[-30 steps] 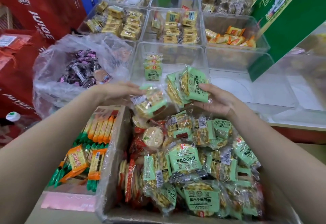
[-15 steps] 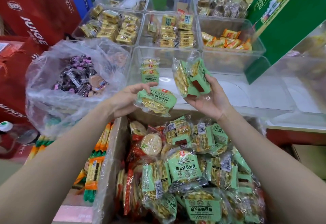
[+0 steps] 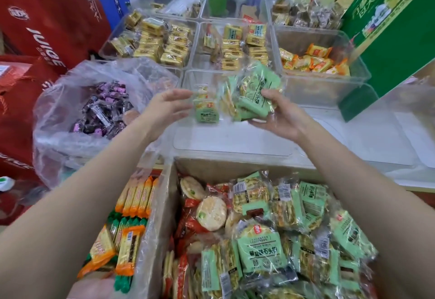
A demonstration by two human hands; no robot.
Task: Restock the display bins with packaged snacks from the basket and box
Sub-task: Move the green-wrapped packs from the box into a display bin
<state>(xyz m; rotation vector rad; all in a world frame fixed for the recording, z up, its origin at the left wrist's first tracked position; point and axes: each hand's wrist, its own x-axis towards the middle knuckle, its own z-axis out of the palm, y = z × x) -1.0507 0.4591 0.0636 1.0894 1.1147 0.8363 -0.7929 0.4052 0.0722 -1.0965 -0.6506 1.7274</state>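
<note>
Now your cardboard box [image 3: 211, 171] of green snack packs sits below the clear display bin [image 3: 235, 138], which serves as the landmark for everything else. Left of that bin lies the plastic bag of purple candies [image 3: 103, 108]; behind it stand bins of yellow packs [image 3: 155, 42] and, to the right, orange ones [image 3: 313, 61]. Half a second ago both your hands were low at the bin's near edge, each carrying green packs; they have since risen over the bin. Your right hand [image 3: 280, 115] clamps a bundle of green packs [image 3: 254, 91] between thumb and curled fingers, held above the bin's middle. Your left hand [image 3: 164, 108] has let its pack go: the fingers are spread and hold nothing, just beside the small stack of green packs [image 3: 206, 108] standing at the bin's back left. Judging by this, one pack has joined the stack, the bin is mostly bare, and the box holds plenty to move yet.
</note>
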